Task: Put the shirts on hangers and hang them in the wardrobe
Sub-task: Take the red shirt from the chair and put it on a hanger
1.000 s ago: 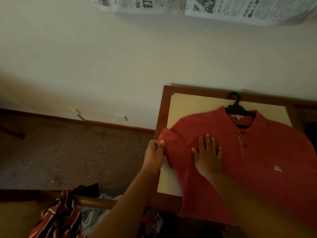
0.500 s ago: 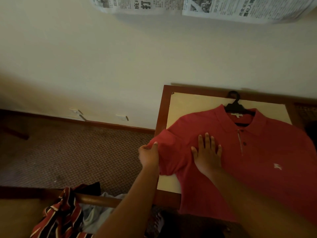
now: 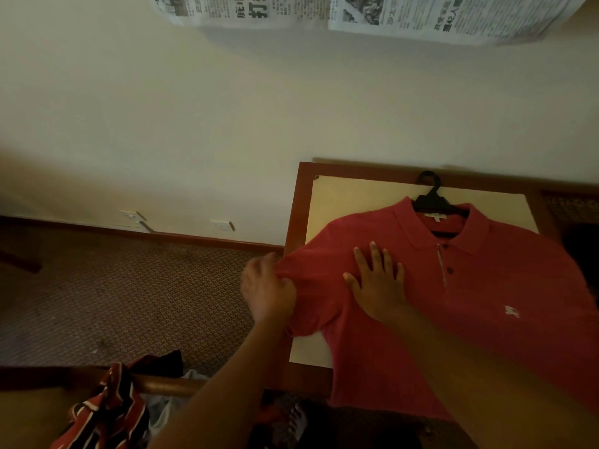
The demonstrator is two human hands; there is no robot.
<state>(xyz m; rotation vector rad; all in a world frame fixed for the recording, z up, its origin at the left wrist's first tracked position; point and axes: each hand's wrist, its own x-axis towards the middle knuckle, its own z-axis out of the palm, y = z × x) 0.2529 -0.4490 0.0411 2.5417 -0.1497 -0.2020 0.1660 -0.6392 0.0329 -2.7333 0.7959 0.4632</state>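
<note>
Red short-sleeved polo shirt flat on cream-topped wooden bench, black plastic hanger in collar. Left hand pinches sleeve at bench edge; right hand pressed flat on shoulder. Striped red garment lower left.

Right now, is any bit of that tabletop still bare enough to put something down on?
Yes: a cream strip of the table between its back-left corner and the red polo shirt, left of the black hanger, and a smaller patch at the front-left edge. Everywhere else the shirt and both hands crowd it.
</note>
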